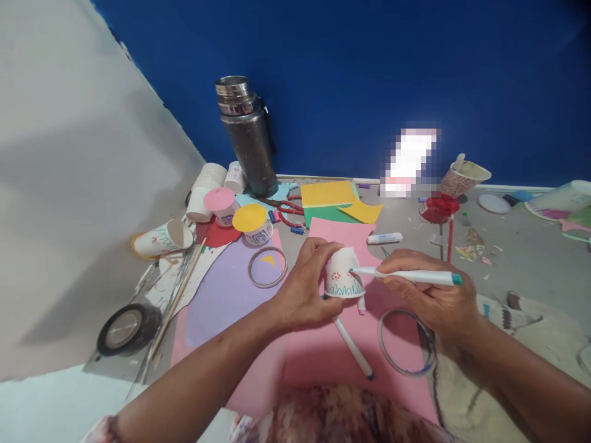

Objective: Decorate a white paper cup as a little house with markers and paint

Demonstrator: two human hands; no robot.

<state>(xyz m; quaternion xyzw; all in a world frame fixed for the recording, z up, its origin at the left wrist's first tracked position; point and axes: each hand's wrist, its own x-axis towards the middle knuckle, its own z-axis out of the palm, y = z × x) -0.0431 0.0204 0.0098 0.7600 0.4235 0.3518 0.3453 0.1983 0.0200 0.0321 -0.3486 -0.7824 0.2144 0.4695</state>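
A small white paper cup point(342, 261), turned upside down, is held between the fingers and thumb of my left hand point(305, 286). Red marks and a row of green grass-like strokes are drawn on its side. My right hand point(427, 295) grips a white felt-tip pen with a green end cap point(415, 277); the pen's tip touches the cup's side or is very close to it. Below the cup, a white pen with a blue end point(353, 347) lies on pink paper point(323, 375). Part of a pink-ended pen point(361, 304) shows just under the cup's rim.
Tape rings point(268, 267) lie on the coloured paper. Two decorated cups with pink point(220, 199) and yellow discs point(250, 217) stand at left. Behind are a metal flask point(249, 138), red-handled scissors point(289, 206) and a glue stick point(385, 238). A cloth point(512, 369) lies at right.
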